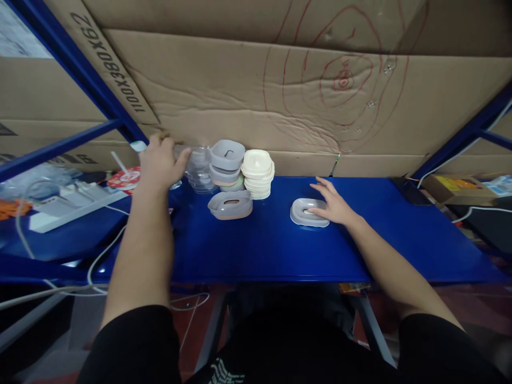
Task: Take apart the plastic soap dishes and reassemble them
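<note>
My left hand [162, 160] reaches to the back left, beside some stacked clear plastic pieces [199, 169]; its thumb stands apart from the fingers, and what its fingertips touch cannot be made out. On the right, my right hand [331, 204] has its fingers spread, with the thumb resting on a grey oval dish [300, 212] on the blue table. A stack of grey containers [227, 160] stands beside a stack of cream containers [258, 173]. In front of them lies another grey oval piece [231, 205] with a pinkish base.
Cardboard [200, 80] walls off the back of the blue table [260, 250]. At the left are a white power strip [76, 208], cables and a red round item [125, 180]. A dark flat object [412, 191] and an open carton [456, 190] are at the right.
</note>
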`<state>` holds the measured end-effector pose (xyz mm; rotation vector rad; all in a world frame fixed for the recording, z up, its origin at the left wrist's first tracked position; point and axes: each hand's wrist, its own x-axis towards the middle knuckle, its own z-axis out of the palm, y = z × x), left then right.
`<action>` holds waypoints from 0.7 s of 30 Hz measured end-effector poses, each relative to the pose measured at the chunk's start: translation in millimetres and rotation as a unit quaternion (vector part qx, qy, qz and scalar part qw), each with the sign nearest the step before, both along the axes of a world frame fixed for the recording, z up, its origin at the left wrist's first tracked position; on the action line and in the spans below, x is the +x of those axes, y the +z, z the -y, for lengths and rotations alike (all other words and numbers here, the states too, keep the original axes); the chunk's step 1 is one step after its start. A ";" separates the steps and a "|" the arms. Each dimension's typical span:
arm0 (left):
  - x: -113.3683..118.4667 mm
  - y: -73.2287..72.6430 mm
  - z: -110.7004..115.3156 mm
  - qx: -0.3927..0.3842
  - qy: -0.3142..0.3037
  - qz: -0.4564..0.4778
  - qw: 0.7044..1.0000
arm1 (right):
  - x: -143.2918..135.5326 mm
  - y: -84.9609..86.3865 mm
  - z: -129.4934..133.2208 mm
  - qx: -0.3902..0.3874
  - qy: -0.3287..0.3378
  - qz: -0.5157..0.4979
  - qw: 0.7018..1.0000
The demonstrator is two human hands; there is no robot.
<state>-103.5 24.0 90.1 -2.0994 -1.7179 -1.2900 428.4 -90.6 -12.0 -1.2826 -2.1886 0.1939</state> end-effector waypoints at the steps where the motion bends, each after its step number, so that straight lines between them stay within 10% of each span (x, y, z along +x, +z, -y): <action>1: 0.0 -2.4 0.1 0.002 0.001 0.004 1.000 | 1.0 0.7 0.4 -0.013 0.010 0.006 1.000; 8: 47.1 -6.1 44.5 0.135 0.056 -0.005 0.989 | 5.5 -0.8 -0.6 -0.115 0.066 0.065 0.989; 11: 110.4 -5.7 82.5 0.174 -0.057 -0.039 0.982 | 3.2 -2.6 -1.4 -0.120 0.077 0.061 0.988; 15: 197.6 -27.7 117.5 0.033 -0.315 -0.174 0.932 | -2.4 -0.8 -0.5 -0.089 0.080 0.043 0.992; 21: 235.7 -93.0 116.2 -0.063 -0.385 -0.187 0.902 | -11.0 3.9 4.5 -0.050 0.114 -0.001 0.992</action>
